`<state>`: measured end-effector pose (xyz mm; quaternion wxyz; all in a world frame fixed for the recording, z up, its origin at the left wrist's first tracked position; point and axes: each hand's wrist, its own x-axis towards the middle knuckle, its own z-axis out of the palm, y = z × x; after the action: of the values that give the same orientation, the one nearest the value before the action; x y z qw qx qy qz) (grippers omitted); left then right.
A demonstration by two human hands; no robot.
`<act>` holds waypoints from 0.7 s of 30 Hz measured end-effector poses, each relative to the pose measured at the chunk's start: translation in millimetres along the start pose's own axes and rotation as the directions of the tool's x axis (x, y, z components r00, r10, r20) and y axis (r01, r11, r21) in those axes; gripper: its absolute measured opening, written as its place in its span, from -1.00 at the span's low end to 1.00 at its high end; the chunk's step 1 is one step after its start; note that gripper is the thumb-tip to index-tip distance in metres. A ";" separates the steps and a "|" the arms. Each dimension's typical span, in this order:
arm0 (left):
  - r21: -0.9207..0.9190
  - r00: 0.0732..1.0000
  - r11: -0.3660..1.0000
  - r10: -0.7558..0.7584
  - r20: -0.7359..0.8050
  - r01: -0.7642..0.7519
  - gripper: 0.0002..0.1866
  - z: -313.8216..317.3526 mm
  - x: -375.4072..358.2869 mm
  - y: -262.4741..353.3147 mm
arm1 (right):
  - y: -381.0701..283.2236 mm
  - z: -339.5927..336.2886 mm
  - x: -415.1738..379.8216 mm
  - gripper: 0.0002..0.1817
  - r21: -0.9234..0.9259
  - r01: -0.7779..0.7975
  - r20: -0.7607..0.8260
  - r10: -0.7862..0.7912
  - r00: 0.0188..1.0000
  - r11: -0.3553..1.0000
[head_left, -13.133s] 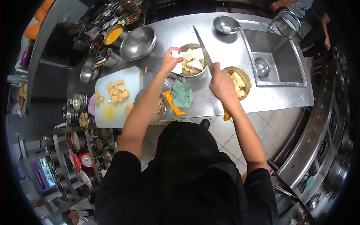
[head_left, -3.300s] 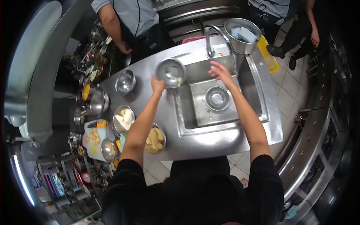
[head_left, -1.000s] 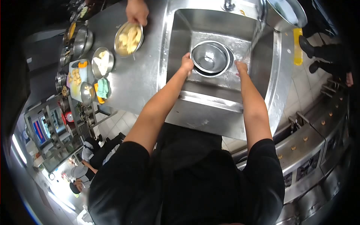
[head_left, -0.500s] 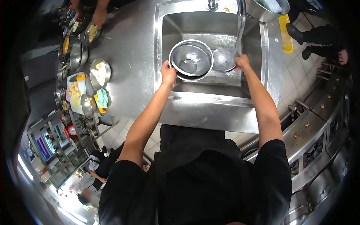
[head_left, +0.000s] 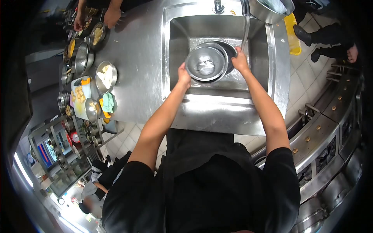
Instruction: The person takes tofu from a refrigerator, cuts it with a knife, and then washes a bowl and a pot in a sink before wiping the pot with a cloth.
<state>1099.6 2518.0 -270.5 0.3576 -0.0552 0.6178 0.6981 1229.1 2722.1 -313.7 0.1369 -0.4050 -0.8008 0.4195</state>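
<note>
My left hand (head_left: pixel 184 76) is closed on the left rim of a steel bowl (head_left: pixel 205 65), which it holds over the sink (head_left: pixel 181 35). The rim of another bowl shows just behind it. My right hand (head_left: pixel 240 61) grips the right edge of a darker metal bowl (head_left: pixel 230 52), largely hidden behind the front one. Close by my right fingers, a stream of water (head_left: pixel 246 31) runs down from the faucet (head_left: pixel 244 7).
On the steel counter (head_left: pixel 138 58) to the left stand a bowl of pale food pieces (head_left: pixel 106 77), a cutting board (head_left: pixel 80 95), a smaller bowl (head_left: pixel 92 110) and a green cloth (head_left: pixel 108 102). Another person's hands (head_left: pixel 112 16) are at the far left. A large pot (head_left: pixel 268 12) stands right of the faucet.
My right hand has moved left and slightly up, bringing its bowl out of the water stream and behind the left one. My left hand has shifted slightly right with its bowl.
</note>
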 end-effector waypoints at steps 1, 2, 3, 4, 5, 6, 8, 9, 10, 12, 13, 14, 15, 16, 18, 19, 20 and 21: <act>0.075 1.000 0.997 0.015 0.010 -0.016 -0.83 1.1 13.5 -17.3 | 11.4 9.3 0.0 -0.56 0.131 0.031 -0.064 -0.023 0.998 0.991; 0.189 0.999 0.981 0.039 0.019 -0.042 -0.83 -5.8 35.5 -43.4 | 26.4 17.8 1.7 -0.53 0.227 -0.016 0.012 0.014 1.000 0.974; 0.330 1.000 0.944 -0.002 0.010 -0.002 -0.77 10.6 27.4 -33.8 | 39.6 20.5 1.9 -0.49 0.315 -0.076 0.093 0.049 0.994 0.946; 0.293 0.999 0.955 -0.039 0.012 0.034 -0.76 18.3 29.5 -36.5 | 37.1 9.5 -2.8 -0.51 0.371 -0.181 0.149 0.134 0.980 0.911; 0.257 0.997 0.964 -0.076 0.013 0.070 -0.75 25.5 30.5 -39.4 | 32.8 -3.2 -9.6 -0.52 0.421 -0.285 0.209 0.213 0.954 0.861; 0.254 0.996 0.964 -0.085 0.026 0.076 -0.75 33.2 28.8 -43.1 | 27.2 -17.4 -13.1 -0.52 0.414 -0.288 0.198 0.224 0.954 0.863; 0.245 0.964 0.945 0.169 0.206 -0.218 -0.79 54.0 24.7 -43.9 | 19.4 -42.2 -10.8 -0.59 0.775 -0.615 0.472 0.514 0.716 0.144; 0.281 0.946 0.912 0.242 0.217 -0.298 -0.80 64.9 22.5 -42.8 | 12.6 -45.3 -14.1 -0.55 0.774 -0.595 0.416 0.533 0.737 0.218; 0.425 0.957 0.858 0.245 0.157 -0.289 -0.85 69.4 28.6 -49.9 | 11.6 -47.7 -14.3 -0.50 0.771 -0.562 0.346 0.544 0.764 0.299; 0.583 0.903 0.706 0.409 0.127 -0.402 -0.89 96.5 23.9 -46.7 | 55.6 -10.2 -13.9 -0.20 0.154 -0.260 -0.049 0.271 0.961 0.953; 0.759 0.942 0.577 0.303 0.145 -0.302 -0.81 117.5 7.8 -21.7 | 54.5 -0.1 -20.2 -0.17 0.015 -0.367 -0.077 0.367 0.927 0.930; 0.797 0.888 0.431 0.371 0.270 -0.423 -0.80 134.4 3.0 -17.4 | 74.8 15.0 -18.4 -0.19 0.058 -0.411 -0.048 0.413 0.909 0.910; 0.818 0.825 0.264 0.415 0.383 -0.512 -0.78 146.1 -0.1 -15.0 | 109.0 38.6 -12.0 -0.56 0.259 -0.579 0.094 0.577 0.811 0.773; 0.791 0.790 0.194 0.370 0.488 -0.580 -0.78 160.2 -12.0 -5.1 | 157.7 71.0 -5.0 -0.80 0.503 -0.695 0.396 0.578 0.713 0.513; 0.724 0.701 0.043 0.293 0.650 -0.689 -0.76 185.6 -24.0 6.8 | 158.7 69.4 -10.7 -0.84 0.603 -0.779 0.571 0.587 0.574 0.175; 0.679 0.649 -0.036 0.262 0.714 -0.733 -0.73 191.7 -23.2 8.5 | 152.0 74.4 -8.9 -0.84 0.610 -0.771 0.564 0.583 0.585 0.183; 0.714 0.684 -0.092 0.228 0.693 -0.694 -0.70 197.4 -18.1 10.5 | 150.7 78.0 -9.7 -0.83 0.698 -0.708 0.564 0.524 0.638 0.110; 0.712 0.679 -0.089 0.238 0.694 -0.696 -0.70 198.8 -11.6 14.1 | 152.3 77.1 -7.7 -0.82 0.768 -0.640 0.556 0.466 0.689 0.030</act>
<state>1172.7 2692.6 -207.1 0.1278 0.5403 0.8087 0.1944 1272.1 2721.7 -479.1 0.1093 -0.4884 -0.1823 0.8464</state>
